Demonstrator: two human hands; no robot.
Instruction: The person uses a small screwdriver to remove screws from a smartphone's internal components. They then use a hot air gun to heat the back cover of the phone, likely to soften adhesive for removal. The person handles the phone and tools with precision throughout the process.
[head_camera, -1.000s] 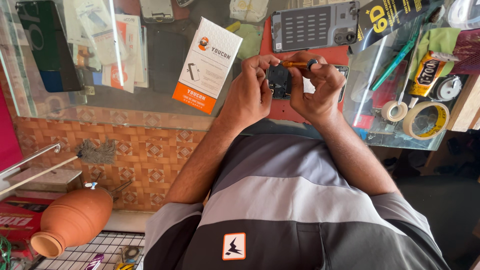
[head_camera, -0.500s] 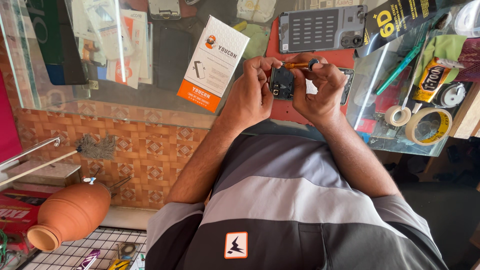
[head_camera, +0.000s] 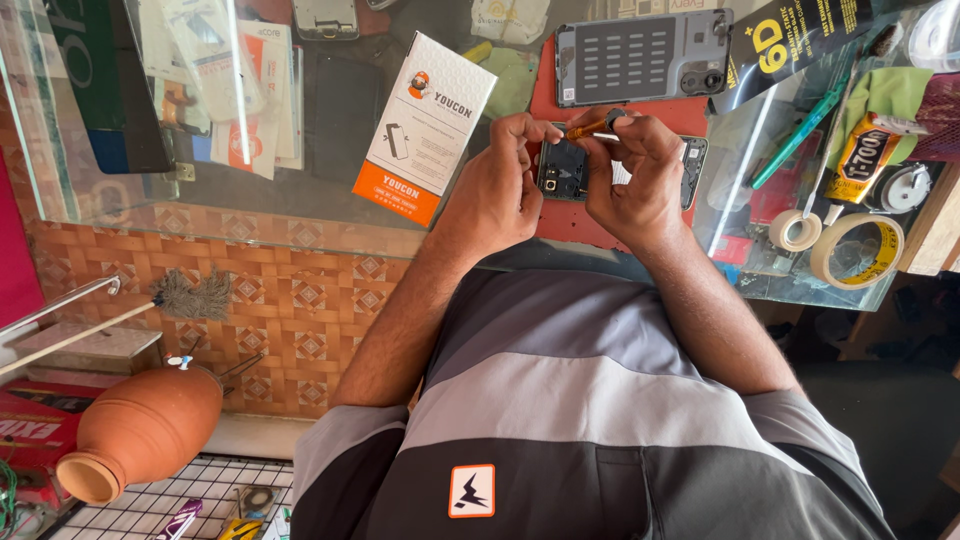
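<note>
L hand (head_camera: 497, 190) grips opened phone (head_camera: 566, 168); R hand (head_camera: 640, 175) pinches orange screwdriver (head_camera: 590, 128) over it, above glass table (head_camera: 300, 215).

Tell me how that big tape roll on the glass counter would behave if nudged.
The tape roll lies flat on the glass counter, so it would probably slide, not roll. It looks light, a hollow ring. The smaller roll sits close beside it, so a nudge would likely knock it.
</note>
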